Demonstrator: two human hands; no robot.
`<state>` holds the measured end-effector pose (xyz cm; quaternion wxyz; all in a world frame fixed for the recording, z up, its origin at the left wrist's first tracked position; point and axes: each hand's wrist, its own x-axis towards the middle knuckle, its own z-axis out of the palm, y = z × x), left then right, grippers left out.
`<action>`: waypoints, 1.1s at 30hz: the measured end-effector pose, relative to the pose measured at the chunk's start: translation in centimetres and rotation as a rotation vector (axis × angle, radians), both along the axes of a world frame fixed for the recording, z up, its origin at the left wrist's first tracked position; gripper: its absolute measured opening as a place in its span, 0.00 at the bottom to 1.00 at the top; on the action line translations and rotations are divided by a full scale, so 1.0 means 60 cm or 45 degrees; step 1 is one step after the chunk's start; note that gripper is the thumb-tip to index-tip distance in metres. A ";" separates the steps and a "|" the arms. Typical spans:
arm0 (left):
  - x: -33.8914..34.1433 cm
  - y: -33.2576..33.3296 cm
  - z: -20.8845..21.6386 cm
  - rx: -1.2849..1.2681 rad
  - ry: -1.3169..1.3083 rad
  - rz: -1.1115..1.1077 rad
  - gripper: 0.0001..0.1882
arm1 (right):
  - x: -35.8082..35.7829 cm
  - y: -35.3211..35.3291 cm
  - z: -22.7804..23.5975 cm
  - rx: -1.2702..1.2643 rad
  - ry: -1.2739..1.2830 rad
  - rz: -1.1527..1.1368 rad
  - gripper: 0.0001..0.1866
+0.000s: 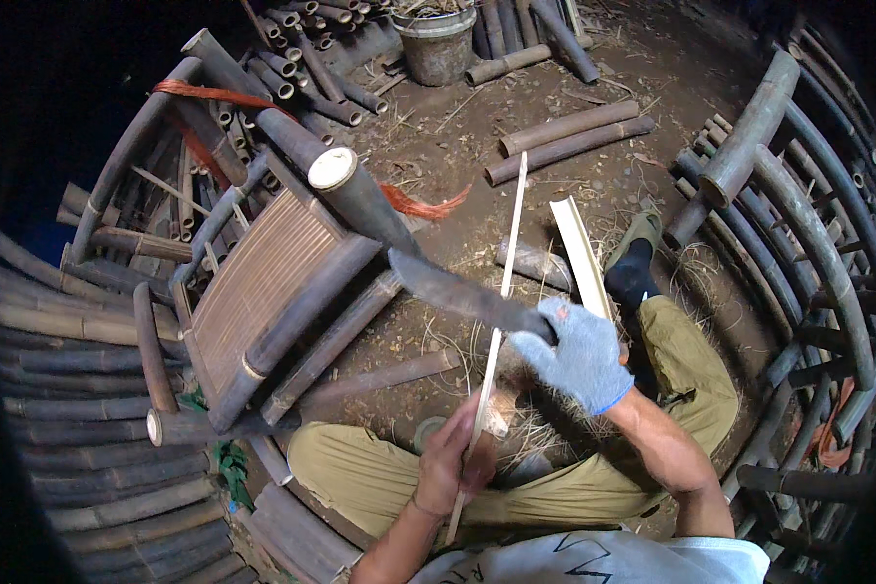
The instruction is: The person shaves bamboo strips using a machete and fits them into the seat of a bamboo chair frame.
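My left hand (446, 465), bare, is closed round a long, thin, pale bamboo strip (517, 219) that slants up and away from my lap. My right hand (586, 358), in a grey-blue work glove, grips the handle of a broad, dark-bladed machete (450, 294). Its blade points left and crosses the strip, above my left hand. Whether the edge touches the strip I cannot tell. Just beyond the glove a wider split bamboo piece (580, 255) stands tilted, its pale inner side showing and its lower end hidden by the glove.
A dark bamboo chair (273, 282) with a slatted seat lies tipped at left. Two bamboo lengths (569, 141) and a short piece (537, 266) lie on the littered dirt floor. A bucket (438, 44) stands at the back. Bamboo frames (818, 224) crowd the right; my legs (686, 360) are folded below.
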<state>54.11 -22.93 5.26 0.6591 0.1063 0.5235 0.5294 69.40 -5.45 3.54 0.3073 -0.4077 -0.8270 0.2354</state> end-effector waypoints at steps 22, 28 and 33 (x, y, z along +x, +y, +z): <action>-0.063 -0.142 -0.018 0.217 -0.334 -0.044 0.27 | 0.080 0.132 -0.016 0.060 0.035 -0.442 0.19; -0.025 0.021 -0.004 0.274 0.450 -0.036 0.23 | 0.008 -0.056 0.025 -0.005 -0.029 0.190 0.22; -0.003 0.033 0.035 0.168 0.578 -0.196 0.24 | 0.001 -0.059 0.022 -0.070 -0.079 0.093 0.23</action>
